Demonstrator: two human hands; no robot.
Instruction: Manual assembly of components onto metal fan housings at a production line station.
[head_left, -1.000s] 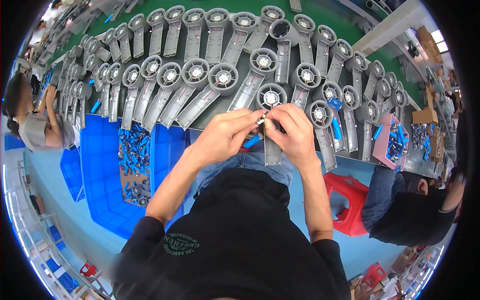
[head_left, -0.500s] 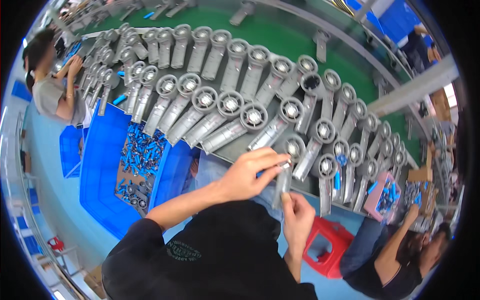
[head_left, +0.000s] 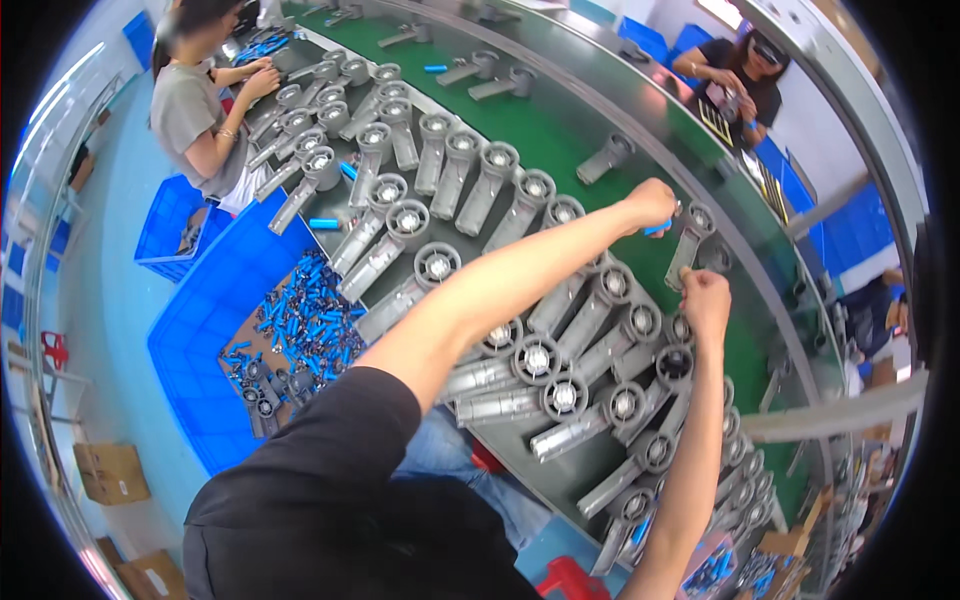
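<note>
Far out over the green conveyor belt [head_left: 560,135], both my arms are stretched forward. My right hand [head_left: 706,298] pinches the handle end of a grey handheld fan housing [head_left: 690,243], its round head pointing away. Just left of that head is my left hand [head_left: 650,203], closed, with a blue cylinder [head_left: 657,229] showing beneath its fingers. Rows of similar fan housings [head_left: 490,185] lie on the grey worktable under and around my arms, many with a silvery hub inside the ring.
At left stands a blue bin [head_left: 185,350] containing many blue cylinders and some fan parts. A co-worker [head_left: 200,110] sits at the far left, another person [head_left: 735,85] across the line. A grey metal bar [head_left: 840,408] crosses at right. Several housings ride on the belt.
Both hands have moved from the table's near edge forward and right over the belt, the right carrying a fan housing. The view has turned to the right.
</note>
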